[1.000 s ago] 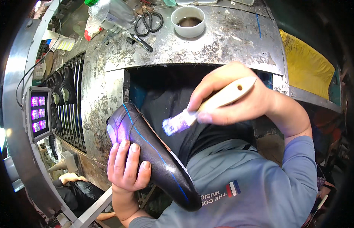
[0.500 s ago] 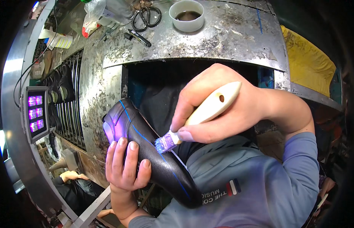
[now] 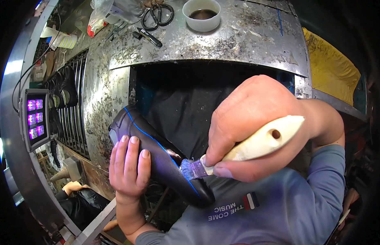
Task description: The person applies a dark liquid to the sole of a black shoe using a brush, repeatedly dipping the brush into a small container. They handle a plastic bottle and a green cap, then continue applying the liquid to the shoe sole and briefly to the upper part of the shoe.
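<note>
A black shoe upper [image 3: 157, 157], its form filled out, lies slantwise before my body with a blue line drawn along its side. My left hand [image 3: 128, 169] grips it from the left, fingers laid over its surface and the thumb hidden. In my right hand [image 3: 255, 114] is a flat brush [image 3: 267, 141] with a pale handle that has a hole near its end. The brush's bluish, wet-looking bristles press on the shoe upper beside the blue line, toward its lower end.
On the stained metal bench [image 3: 247, 45] stand a white bowl [image 3: 204, 26] of dark liquid, a black marker [image 3: 151, 38] and black looped handles [image 3: 165, 14]. A purple-lit lamp [image 3: 36, 118] is at left, near a rack [image 3: 80, 114] with black pieces. Yellow cloth [image 3: 331, 65] lies right.
My right hand has carried the brush down and to the right along the blue line. My left hand and the shoe upper have shifted slightly left and up.
</note>
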Available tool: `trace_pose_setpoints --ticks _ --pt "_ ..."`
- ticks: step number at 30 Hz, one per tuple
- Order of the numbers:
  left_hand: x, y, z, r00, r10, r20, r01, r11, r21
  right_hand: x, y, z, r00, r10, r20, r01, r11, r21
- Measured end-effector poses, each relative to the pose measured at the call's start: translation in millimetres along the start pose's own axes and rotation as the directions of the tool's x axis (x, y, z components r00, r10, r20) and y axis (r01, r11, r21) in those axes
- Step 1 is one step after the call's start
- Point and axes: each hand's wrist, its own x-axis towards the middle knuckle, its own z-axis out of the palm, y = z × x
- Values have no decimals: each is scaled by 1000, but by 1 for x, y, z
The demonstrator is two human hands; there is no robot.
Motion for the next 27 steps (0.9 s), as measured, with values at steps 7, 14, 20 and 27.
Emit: trace_pose_setpoints --ticks 7,14,20,27 --pt "-2 -4 5 996 -83 33 84 996 -26 1 -12 -1 997 -55 -49 52 997 -58" --pt "-1 -3 8 973 -216 76 224 968 -112 7 -18 -5 991 -105 -84 93 986 -137" --pt "-3 4 12 921 -374 113 391 883 -260 14 -23 -9 980 -166 -112 143 972 -188" --pt "-5 15 13 842 -479 248 539 723 -432 31 -21 -3 936 -227 -269 202 972 -115"
